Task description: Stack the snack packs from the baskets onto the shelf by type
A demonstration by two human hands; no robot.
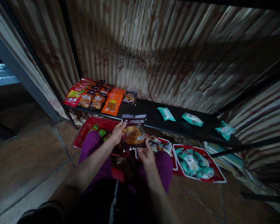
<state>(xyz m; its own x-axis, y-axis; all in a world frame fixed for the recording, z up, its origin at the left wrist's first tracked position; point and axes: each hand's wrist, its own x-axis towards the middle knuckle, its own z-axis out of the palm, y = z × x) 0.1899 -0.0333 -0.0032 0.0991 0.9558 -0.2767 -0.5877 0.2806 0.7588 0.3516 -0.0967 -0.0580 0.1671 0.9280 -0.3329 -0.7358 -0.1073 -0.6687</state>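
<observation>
Both my hands hold one dark snack packet (133, 130) with a clear window showing golden pieces, above my knees in purple trousers. My left hand (118, 133) grips its left edge, fingers closed on it. My right hand (146, 154) pinches its lower right corner. Just beyond is a low black shelf (151, 117). A matching dark packet (130, 97) lies on it, next to an orange packet (113, 102) and rows of red and orange packets (87, 93) at the left end.
Three teal packets (192, 119) lie spread along the shelf's right part. On the tiled floor stand a red basket (91, 125) at left and red trays (214, 177) with teal packets at right. A striped curtain hangs behind the shelf.
</observation>
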